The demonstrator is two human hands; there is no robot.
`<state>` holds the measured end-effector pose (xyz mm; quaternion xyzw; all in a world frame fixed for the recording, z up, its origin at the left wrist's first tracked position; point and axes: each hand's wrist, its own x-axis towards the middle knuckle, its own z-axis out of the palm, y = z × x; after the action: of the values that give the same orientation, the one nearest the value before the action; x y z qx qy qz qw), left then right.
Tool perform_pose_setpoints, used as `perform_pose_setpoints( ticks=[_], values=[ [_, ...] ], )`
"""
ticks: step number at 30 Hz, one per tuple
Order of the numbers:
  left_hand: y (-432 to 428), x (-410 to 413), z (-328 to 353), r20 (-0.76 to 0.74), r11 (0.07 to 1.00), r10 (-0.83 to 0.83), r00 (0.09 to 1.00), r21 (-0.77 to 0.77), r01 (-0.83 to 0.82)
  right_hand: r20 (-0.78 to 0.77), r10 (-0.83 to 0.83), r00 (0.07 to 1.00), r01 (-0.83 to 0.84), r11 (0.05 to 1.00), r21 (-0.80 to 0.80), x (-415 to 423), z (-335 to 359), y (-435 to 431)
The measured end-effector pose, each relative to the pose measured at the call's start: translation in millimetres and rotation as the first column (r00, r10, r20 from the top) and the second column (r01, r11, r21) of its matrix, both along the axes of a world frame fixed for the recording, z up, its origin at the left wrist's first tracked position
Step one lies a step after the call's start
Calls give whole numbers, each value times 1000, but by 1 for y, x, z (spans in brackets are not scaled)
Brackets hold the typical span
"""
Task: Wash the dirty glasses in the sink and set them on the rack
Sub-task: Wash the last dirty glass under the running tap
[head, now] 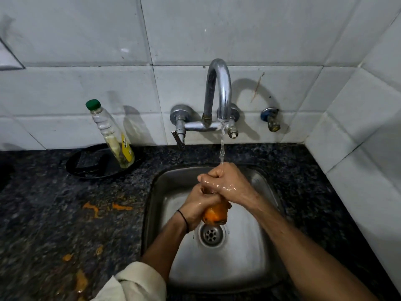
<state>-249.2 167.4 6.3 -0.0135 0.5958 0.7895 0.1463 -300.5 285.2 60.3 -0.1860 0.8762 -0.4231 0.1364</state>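
Observation:
A glass [215,215] smeared with orange residue is held over the steel sink [243,263], just above the drain [211,234]. My left hand [198,206] grips the glass round its side. My right hand [223,181] is curled over the glass's upper end, which it hides. Water runs from the chrome tap [219,90] onto my right hand. Only the lower part of the glass shows. No rack is in view.
A clear soap bottle [112,135] with a green cap leans on a black round plate [95,164] left of the sink. Orange spills [93,208] mark the dark granite counter [54,213]. White tiled walls close the back and right.

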Motion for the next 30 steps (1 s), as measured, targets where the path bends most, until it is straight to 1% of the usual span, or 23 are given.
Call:
perform_pose_setpoints(
  ticks=[1, 2, 3, 4, 5, 6, 8, 9, 11, 12, 14, 15, 17, 18, 19, 20, 22, 24, 25, 26, 28, 29, 30],
  values=[
    [8, -1, 3, -44, 985, 83, 996, -149, -88, -31, -63, 998, 64, 996, 60, 1, 1, -2],
    [17, -3, 1, -111, 917, 168, 980, -347, -196, -78, -113, 990, 125, 978, 166, 3, 1, -7],
    [25, -5, 0, -193, 789, 230, 954, -537, -299, -141, -146, 979, 182, 939, 292, 7, 1, -12],
    [33, -4, 0, -269, 666, 281, 921, -636, -389, -201, -164, 966, 230, 898, 376, 11, -1, -16],
    [37, -2, 0, -310, 628, 304, 901, -646, -434, -242, -168, 956, 257, 878, 404, 14, -3, -18],
    [38, 1, 0, -291, 683, 293, 911, -603, -413, -266, -154, 952, 255, 879, 404, 15, -5, -16],
    [30, 3, 1, -125, 893, 179, 976, -396, -215, -247, -72, 966, 163, 913, 375, 15, -4, -8],
    [21, 5, 2, -36, 969, 73, 997, -233, -80, -187, -16, 982, 77, 943, 324, 13, -2, -1],
    [3, 9, 3, 43, 991, -136, 990, 27, 135, -44, 48, 998, -40, 985, 165, 11, 5, 8],
    [-2, 9, 3, 53, 984, -174, 983, 49, 172, -13, 30, 999, -29, 994, 101, 12, 8, 9],
    [4, 4, 3, 32, 988, -20, 999, -154, 25, -32, -111, 993, 113, 993, 47, 12, 9, 3],
    [11, 0, 5, -11, 942, 103, 995, -320, -101, -67, -210, 975, 214, 975, 65, 13, 9, -3],
    [25, -5, 6, -189, 709, 268, 945, -626, -326, -174, -326, 929, 356, 917, 180, 18, 5, -15],
    [28, -5, 3, -261, 638, 285, 922, -666, -386, -237, -319, 918, 373, 898, 232, 19, 0, -18],
    [26, -4, 0, -258, 677, 264, 929, -637, -370, -290, -284, 914, 361, 895, 261, 19, -3, -19],
    [22, -3, -1, -192, 789, 239, 952, -533, -305, -310, -237, 921, 325, 905, 273, 18, -5, -18],
    [8, 3, 4, -9, 972, 57, 998, -227, -57, -255, -75, 964, 136, 963, 233, 12, -3, -7],
    [-6, 10, 4, 22, 994, -109, 994, 24, 109, -127, 101, 987, -83, 987, 138, 9, 4, 1],
    [-9, 11, 5, 21, 989, -135, 991, 56, 134, -93, 130, 987, -120, 987, 104, 10, 8, 2],
    [-7, 10, 5, 24, 995, -97, 995, 9, 97, -91, 101, 991, -92, 992, 91, 10, 9, 0],
    [7, 6, 7, -13, 961, 103, 995, -258, -103, -143, -64, 988, 83, 987, 136, 10, 8, -6],
    [15, 3, 5, -71, 877, 208, 976, -428, -218, -180, -148, 972, 184, 963, 199, 11, 6, -12],
    [24, 1, 8, -149, 750, 286, 947, -580, -318, -214, -210, 954, 264, 927, 265, 12, 4, -17]
  ],
)
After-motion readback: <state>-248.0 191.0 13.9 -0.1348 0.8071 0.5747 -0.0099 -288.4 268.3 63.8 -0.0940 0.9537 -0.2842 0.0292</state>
